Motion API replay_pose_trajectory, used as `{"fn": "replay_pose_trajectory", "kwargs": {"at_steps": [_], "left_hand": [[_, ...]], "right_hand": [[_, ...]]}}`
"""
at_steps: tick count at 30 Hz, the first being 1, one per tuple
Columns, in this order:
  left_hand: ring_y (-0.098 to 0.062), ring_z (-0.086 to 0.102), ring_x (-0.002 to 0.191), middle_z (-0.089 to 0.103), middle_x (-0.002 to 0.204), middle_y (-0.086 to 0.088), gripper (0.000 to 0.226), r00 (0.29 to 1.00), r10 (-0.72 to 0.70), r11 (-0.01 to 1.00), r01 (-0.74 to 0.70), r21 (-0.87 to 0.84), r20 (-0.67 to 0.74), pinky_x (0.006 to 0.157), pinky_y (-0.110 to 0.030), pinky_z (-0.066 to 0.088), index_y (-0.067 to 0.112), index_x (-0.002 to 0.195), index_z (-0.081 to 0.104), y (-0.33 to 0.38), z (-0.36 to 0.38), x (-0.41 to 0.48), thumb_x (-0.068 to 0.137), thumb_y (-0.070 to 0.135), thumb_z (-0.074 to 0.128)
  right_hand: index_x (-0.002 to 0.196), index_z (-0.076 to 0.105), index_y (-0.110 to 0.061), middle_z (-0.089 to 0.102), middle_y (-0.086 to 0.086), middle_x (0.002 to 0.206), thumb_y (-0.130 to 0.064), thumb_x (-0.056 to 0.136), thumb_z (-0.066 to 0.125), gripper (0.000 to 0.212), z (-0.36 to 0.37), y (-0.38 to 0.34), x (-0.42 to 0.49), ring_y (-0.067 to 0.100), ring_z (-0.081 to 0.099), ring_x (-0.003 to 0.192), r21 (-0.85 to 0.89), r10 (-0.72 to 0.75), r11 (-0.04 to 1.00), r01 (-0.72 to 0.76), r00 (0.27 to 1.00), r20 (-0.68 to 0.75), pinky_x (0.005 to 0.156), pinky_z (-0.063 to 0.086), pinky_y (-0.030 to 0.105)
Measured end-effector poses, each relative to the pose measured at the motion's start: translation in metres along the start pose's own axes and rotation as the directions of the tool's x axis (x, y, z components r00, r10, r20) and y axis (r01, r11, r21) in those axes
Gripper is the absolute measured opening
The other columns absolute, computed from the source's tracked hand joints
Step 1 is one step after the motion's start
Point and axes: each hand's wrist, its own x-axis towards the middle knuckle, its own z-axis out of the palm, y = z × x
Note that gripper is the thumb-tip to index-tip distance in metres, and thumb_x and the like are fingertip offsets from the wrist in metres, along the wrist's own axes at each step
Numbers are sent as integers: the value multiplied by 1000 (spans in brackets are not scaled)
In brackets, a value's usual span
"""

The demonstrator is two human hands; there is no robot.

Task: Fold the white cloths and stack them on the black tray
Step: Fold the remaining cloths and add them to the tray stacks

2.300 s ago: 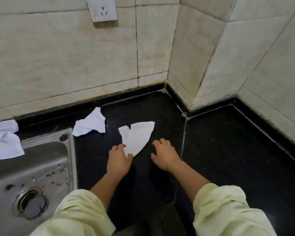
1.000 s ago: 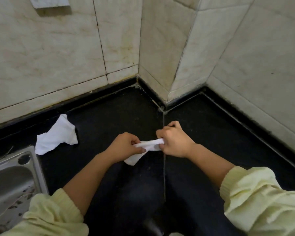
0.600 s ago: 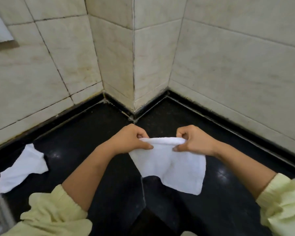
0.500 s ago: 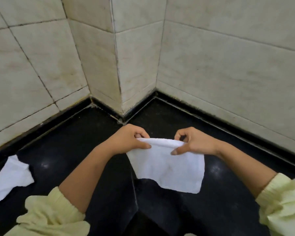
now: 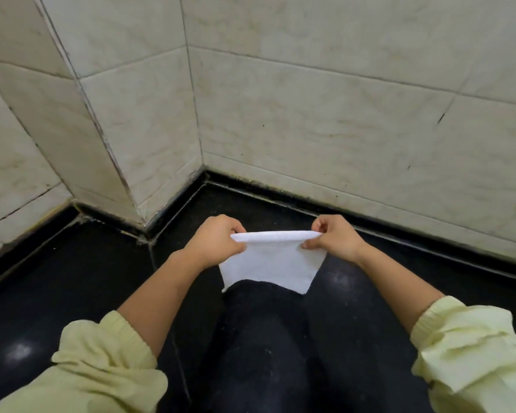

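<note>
This looks like a kitchen or washroom corner in a plain, well-used home. A polished black stone counter fills the near ground and runs to the far walls, its glossy face catching dull spots of light. Large cream marbled wall tiles rise from it on the left and on the right, and a tiled pillar juts out at far left. The grout lines and the dark upstand at the foot of the walls are stained and grimy.

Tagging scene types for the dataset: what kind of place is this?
Probably a home kitchen or washroom corner: a glossy black counter meets pale tiled walls with grimy grout. Both hands, left and right, hold a white cloth.
</note>
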Motion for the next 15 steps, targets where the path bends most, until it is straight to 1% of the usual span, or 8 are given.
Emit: {"fn": "replay_pose_trajectory", "kwargs": {"at_steps": [3, 5, 7, 8, 10, 11, 13, 15], "left_hand": [[-18, 61, 77, 65, 80, -2, 8, 993, 23, 999, -18, 39, -115, 66, -33, 47, 18, 81, 73, 6, 3, 8, 82, 19, 65], [-17, 56, 72, 61, 79, -8, 14, 976, 80, 997, -75, 32, -204, 64, -32, 42, 12, 79, 73, 9, 8, 9, 84, 20, 64], [-17, 56, 69, 64, 79, -11, 16, 960, 100, 992, -117, -48, -261, 63, -32, 44, 7, 75, 73, 9, 16, 4, 84, 18, 65], [-15, 59, 71, 66, 78, -8, 13, 960, 91, 985, -126, -118, -265, 63, -32, 46, 10, 74, 74, 6, 21, 1, 83, 17, 67], [-8, 64, 73, 71, 79, 3, 3, 975, 63, 965, -115, -237, -215, 63, -22, 47, 19, 78, 76, -1, 32, -8, 79, 17, 74], [-6, 65, 72, 72, 77, 5, 4, 985, 46, 958, -91, -272, -166, 62, -20, 47, 22, 79, 77, -5, 39, -12, 77, 19, 77], [-8, 65, 67, 72, 71, 6, 3, 999, 15, 953, -30, -301, -49, 61, -22, 46, 25, 75, 77, -13, 52, -21, 75, 24, 80], [-3, 59, 58, 69, 64, 8, 7, 999, -19, 956, 33, -293, 49, 55, -15, 41, 24, 70, 76, -19, 65, -30, 72, 27, 82]], "right_hand": [[66, 48, -16, 51, -2, 62, -12, 68, 83, 35, -17, 6, 1, 12, 42, 57, -70, -60, 996, 53, 993, -99, 51, 32, 27], [67, 51, -15, 51, -3, 60, -13, 69, 82, 32, -28, 11, -2, 12, 41, 55, -60, -81, 995, 74, 989, -124, 51, 32, 26], [66, 53, -16, 52, -4, 57, -10, 68, 83, 30, -37, 20, -7, 10, 40, 53, -25, -84, 996, 82, 990, -113, 51, 31, 25], [66, 55, -16, 54, -4, 57, -8, 67, 83, 29, -40, 26, -10, 10, 42, 54, 0, -80, 997, 81, 993, -91, 52, 32, 25], [65, 60, -13, 60, -3, 57, -3, 66, 83, 25, -43, 38, -19, 8, 46, 55, 51, -64, 997, 65, 998, -25, 54, 34, 24], [66, 63, -12, 62, -2, 57, -1, 66, 83, 23, -43, 45, -25, 7, 48, 55, 68, -50, 996, 49, 999, 12, 54, 34, 22], [65, 66, -10, 65, -3, 56, 2, 67, 82, 21, -40, 59, -37, 3, 50, 52, 93, -17, 996, 10, 997, 82, 51, 35, 15], [66, 68, -9, 67, -4, 56, 7, 69, 79, 20, -32, 75, -49, 0, 54, 51, 121, 27, 992, -44, 989, 144, 52, 38, 10]]}}
